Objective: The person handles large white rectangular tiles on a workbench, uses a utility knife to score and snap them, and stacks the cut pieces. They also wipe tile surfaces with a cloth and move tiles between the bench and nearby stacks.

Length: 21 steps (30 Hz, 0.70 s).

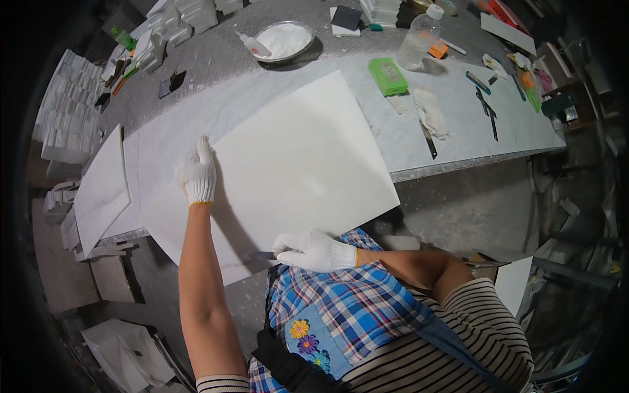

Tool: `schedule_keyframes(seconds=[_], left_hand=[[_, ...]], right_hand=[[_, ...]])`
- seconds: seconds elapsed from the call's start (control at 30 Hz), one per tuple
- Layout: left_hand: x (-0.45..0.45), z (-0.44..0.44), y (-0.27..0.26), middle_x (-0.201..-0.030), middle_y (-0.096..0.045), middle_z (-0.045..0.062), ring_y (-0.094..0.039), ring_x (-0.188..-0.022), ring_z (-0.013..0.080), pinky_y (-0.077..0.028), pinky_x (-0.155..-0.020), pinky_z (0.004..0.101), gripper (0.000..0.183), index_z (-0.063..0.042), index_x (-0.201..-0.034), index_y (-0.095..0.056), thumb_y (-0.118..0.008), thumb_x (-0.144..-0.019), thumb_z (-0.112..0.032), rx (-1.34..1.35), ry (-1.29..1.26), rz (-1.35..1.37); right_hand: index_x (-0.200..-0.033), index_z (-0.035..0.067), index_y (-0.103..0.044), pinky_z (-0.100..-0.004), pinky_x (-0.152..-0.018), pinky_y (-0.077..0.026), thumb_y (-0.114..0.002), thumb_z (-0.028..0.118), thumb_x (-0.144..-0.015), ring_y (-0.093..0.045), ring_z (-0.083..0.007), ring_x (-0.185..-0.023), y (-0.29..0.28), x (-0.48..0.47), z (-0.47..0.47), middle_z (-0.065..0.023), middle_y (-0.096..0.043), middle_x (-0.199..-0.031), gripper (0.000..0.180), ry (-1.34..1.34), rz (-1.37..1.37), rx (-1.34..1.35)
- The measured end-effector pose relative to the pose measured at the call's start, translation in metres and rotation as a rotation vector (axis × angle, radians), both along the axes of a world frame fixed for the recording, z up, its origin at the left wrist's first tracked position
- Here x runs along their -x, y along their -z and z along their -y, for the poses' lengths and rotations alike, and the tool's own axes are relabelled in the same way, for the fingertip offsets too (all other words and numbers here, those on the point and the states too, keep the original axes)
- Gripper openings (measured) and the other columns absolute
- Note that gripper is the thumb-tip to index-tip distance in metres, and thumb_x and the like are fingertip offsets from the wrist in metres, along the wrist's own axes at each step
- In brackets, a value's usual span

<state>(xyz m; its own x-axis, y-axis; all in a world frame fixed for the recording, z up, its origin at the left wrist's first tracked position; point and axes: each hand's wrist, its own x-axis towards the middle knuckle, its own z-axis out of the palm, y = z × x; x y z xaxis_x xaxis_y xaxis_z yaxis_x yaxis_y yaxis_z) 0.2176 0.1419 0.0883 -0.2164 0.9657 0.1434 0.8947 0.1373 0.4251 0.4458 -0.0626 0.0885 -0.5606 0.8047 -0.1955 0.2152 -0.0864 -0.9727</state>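
Observation:
A large glossy white tile or panel (300, 162) lies at an angle before me, its near corners jutting past the table's front edge. My left hand (197, 172), in a white knit glove with a yellow cuff, is at the panel's far left edge. Its thumb points away from me; the other fingers are blurred and partly hidden. Close to my waist, my right hand (314, 250), gloved the same way, grips a thin flat blade (260, 256). The blade points left, over the panel's near edge.
Grey-veined slabs (516, 127) lie under the panel. Beyond it are a bowl of white powder (290, 42) with a small bottle, a green box (388, 76), a clear plastic bottle (417, 42), and a rag (430, 113). Stacked tiles (69, 108) stand left, near a leaning panel (105, 191).

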Motion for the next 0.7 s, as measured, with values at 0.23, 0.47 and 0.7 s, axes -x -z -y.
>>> schedule_keyframes(seconds=[0.23, 0.47, 0.7], left_hand=[[0.008, -0.005, 0.008, -0.081, -0.074, 0.014, -0.073, -0.078, 0.0308, -0.053, -0.072, 0.0397, 0.059, -0.009, -0.09, -0.078, -0.044, -0.099, -0.057, -0.017, -0.065, -0.002], [0.017, -0.008, 0.019, -0.077, -0.073, 0.012, -0.073, -0.076, 0.0306, -0.055, -0.072, 0.0403, 0.055, -0.015, -0.089, -0.08, -0.044, -0.099, -0.055, -0.149, 0.027, 0.009], [0.019, -0.007, 0.018, -0.075, -0.073, 0.009, -0.072, -0.072, 0.0282, -0.054, -0.067, 0.0371, 0.051, -0.017, -0.086, -0.08, -0.046, -0.099, -0.053, -0.159, 0.022, 0.001]], right_hand=[[-0.108, 0.006, -0.068, -0.035, -0.074, -0.054, -0.06, 0.024, -0.095, -0.069, -0.0246, -0.078, 0.019, -0.002, 0.007, -0.0128, -0.07, -0.087, 0.023, 0.106, 0.018, -0.148], [-0.106, 0.01, -0.069, -0.0392, -0.074, -0.055, -0.056, 0.03, -0.096, -0.069, -0.0315, -0.08, 0.024, -0.004, 0.007, -0.014, -0.07, -0.087, 0.025, 0.059, 0.093, -0.279], [-0.099, 0.007, -0.07, -0.0365, -0.069, -0.055, -0.061, 0.026, -0.095, -0.07, -0.0285, -0.076, 0.015, -0.004, 0.005, -0.0142, -0.07, -0.082, 0.022, 0.019, 0.15, -0.18]])
